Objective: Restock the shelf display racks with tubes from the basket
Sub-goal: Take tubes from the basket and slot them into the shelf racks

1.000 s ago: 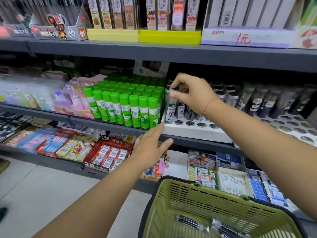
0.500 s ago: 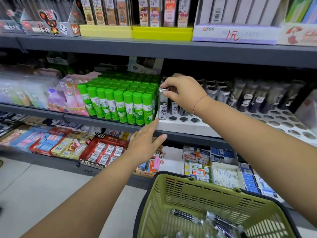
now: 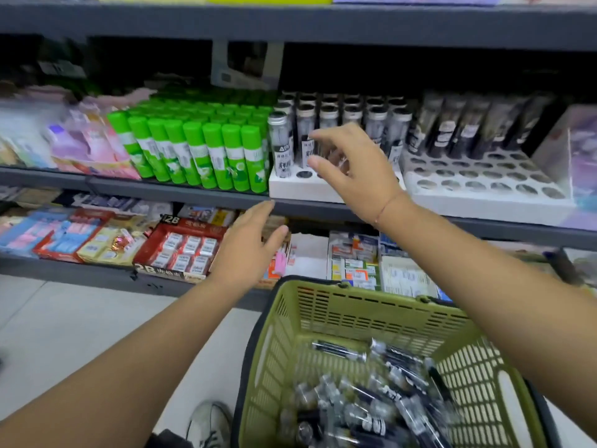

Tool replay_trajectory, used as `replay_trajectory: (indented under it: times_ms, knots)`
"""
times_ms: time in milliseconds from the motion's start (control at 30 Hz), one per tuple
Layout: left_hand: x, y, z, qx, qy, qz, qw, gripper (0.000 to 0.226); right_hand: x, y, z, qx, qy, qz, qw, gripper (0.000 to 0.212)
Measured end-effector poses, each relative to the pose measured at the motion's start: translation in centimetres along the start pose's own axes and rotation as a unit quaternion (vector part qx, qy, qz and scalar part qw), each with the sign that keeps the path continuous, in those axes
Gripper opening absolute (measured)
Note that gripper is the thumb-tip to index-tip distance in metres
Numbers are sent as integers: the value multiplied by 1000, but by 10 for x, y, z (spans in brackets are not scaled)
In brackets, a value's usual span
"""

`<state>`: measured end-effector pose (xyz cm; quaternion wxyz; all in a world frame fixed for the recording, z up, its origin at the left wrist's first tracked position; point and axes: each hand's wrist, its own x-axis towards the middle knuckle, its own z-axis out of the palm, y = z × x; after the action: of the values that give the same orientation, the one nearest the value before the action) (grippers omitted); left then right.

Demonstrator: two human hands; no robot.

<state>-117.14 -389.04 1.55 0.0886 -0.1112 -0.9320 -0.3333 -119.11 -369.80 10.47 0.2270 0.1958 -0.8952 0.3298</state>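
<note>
**Both hands open and empty in front of the tube rack**

Neither hand grips anything. The right hand hovers in front of the white display rack on the middle shelf, with its fingers loosely spread and slightly curved. The fingertips lie across the front row of tubes; motion blur hides whether they touch one. The left hand is lower, just under the shelf's front edge, with its fingers straight and pointing up and to the right.

One clear tube with a silver cap and black label stands upright in the rack's front left corner hole. Just right of it an empty hole shows. More tubes of the same kind fill the rows behind.

A second white rack sits just to the right. Its front rows are open holes, and dark tubes stand along its back.

A green plastic basket is at the lower right, below the right forearm. Loose tubes lie on their sides in a heap inside it.

Left of the first rack, rows of green glue sticks stand upright, touching its side. On the shelf below sits a red box marked 2B. A pale shoe shows on the floor beside the basket.
</note>
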Motion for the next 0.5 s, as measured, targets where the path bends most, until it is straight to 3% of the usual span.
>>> replay_trajectory:
  times_ms: [67,167,233,300,333,367,433,500]
  knots:
    - [-26,-5,15,4,-22,-19,1000,51,-60,19,7,57,-11,64,996,22]
    - [-67,-28,46,43,-125,-54,990,57,-160,70,32,79,-185,224,954,20]
    - [-92,-48,65,59,-176,-113,976,68,-220,99,40,55,-307,329,891,49]
    - [-115,-60,80,32,-187,-187,964,77,-270,129,46,64,-348,406,843,99]
    - [-124,-61,87,10,-176,-221,959,77,-292,140,50,69,-376,428,819,113]
    - [-131,-61,93,-5,-154,-245,957,75,-306,143,53,65,-411,433,800,115]
    - [-136,-58,98,-1,-115,-263,958,71,-319,138,60,56,-487,421,763,90]
    - [-133,-58,100,10,-105,-267,958,70,-324,134,76,52,-522,391,756,77]
